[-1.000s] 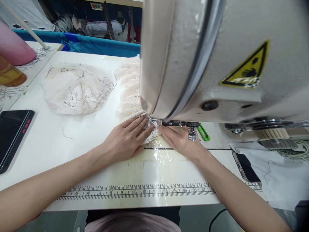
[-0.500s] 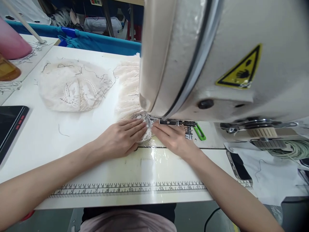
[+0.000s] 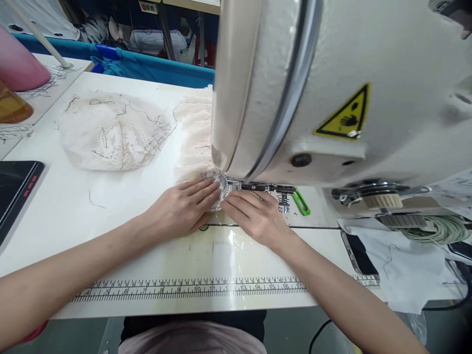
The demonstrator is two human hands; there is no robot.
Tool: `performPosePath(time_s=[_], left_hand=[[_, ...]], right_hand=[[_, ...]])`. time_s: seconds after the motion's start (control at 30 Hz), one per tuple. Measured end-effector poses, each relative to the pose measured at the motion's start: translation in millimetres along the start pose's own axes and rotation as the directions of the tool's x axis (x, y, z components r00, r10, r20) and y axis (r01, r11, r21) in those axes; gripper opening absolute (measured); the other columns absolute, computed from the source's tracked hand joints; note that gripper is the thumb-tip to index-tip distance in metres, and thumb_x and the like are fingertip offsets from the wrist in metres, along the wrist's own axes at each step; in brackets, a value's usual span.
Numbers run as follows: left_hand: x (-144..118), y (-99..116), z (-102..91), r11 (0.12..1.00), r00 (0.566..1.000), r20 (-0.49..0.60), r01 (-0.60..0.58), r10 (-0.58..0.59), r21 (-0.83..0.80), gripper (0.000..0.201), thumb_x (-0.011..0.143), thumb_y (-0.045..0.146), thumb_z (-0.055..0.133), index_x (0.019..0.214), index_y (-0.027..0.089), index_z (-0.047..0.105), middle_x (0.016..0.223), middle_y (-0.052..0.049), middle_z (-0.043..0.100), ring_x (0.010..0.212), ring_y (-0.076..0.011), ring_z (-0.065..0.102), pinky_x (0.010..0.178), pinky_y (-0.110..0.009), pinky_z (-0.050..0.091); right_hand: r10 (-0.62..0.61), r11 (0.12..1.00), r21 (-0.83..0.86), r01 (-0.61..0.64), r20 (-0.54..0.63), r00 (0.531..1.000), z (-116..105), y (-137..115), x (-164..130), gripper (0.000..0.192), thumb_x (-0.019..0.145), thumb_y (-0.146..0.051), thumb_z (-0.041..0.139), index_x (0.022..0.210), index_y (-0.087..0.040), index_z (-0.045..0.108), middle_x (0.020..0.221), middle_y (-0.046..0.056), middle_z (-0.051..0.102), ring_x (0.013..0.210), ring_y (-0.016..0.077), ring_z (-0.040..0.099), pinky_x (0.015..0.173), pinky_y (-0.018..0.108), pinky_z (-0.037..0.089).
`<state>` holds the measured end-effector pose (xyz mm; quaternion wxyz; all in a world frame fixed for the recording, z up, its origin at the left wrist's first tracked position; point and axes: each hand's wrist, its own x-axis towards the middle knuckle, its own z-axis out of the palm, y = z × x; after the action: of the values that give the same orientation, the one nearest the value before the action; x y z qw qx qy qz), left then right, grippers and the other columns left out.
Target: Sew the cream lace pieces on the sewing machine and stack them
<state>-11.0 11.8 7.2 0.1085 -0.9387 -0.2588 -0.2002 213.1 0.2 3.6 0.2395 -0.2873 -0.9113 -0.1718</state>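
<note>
1. At the far left edge a dark tablet lies flat on the white sewing table; above it an amber container and a pink rounded object sit on a side surface littered with thread scraps.
2. Further in, a mound of cream lace pieces rests on the table, dark loose threads lying across it; it is well apart from both hands.
3. A second stack of cream lace lies just left of the machine head, its near end running toward the needle area.
4. The left hand lies palm down, fingers stretched out flat, pressing a small lace piece against the table; it grips nothing.
5. That lace piece sits under the front of the machine, between the fingertips of both hands; the grey sewing machine head hides the needle and most of the fabric behind it.
6. The right hand is also flat and unclenched, fingertips touching the lace edge just below the presser foot mechanism.
7. A printed ruler strip runs along the near table edge.
8. A green clip lies right of the foot; a yellow warning label sits on the machine.
9. Far right, a phone lies partly under white cloth, beside coiled cord.
</note>
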Motion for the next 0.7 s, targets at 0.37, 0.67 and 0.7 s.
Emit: performPosePath(time_s=[0.37,0.67,0.7], left_hand=[[-0.8,3.8,2.4,0.997,0.997,0.02,0.075,-0.075,-0.012,0.037,0.096,0.022,0.041,0.123,0.01,0.063,0.126,-0.015,0.064,0.118,-0.0272,0.061,0.103,-0.043,0.051],[1.8,1.2,0.5,1.0,0.999,0.039,0.007,-0.006,-0.025,0.035,0.098,0.02,0.041,0.124,0.012,0.063,0.126,-0.009,0.064,0.122,-0.0255,0.059,0.107,-0.042,0.048],[1.7,1.2,1.1,1.0,0.999,0.042,0.007,-0.006,-0.024,0.036,0.098,0.02,0.04,0.124,0.012,0.063,0.126,-0.01,0.064,0.122,-0.0253,0.059,0.106,-0.041,0.049]], right_hand=[[0.096,0.995,0.034,-0.098,0.054,0.994,-2.5,-2.7,-0.1,0.029,0.086,0.001,0.05,0.098,-0.02,0.066,0.096,-0.004,0.074,0.09,0.0092,0.064,0.068,0.025,0.044],[0.098,0.995,-0.006,-0.097,0.06,0.993,-2.0,-3.5,-1.0,0.028,0.087,0.001,0.05,0.097,-0.019,0.065,0.096,-0.004,0.074,0.088,0.0091,0.064,0.064,0.026,0.041],[0.099,0.995,-0.006,-0.099,0.065,0.993,-1.9,-3.8,-0.9,0.028,0.086,0.002,0.05,0.098,-0.019,0.065,0.096,-0.004,0.073,0.088,0.0092,0.064,0.064,0.026,0.041]])
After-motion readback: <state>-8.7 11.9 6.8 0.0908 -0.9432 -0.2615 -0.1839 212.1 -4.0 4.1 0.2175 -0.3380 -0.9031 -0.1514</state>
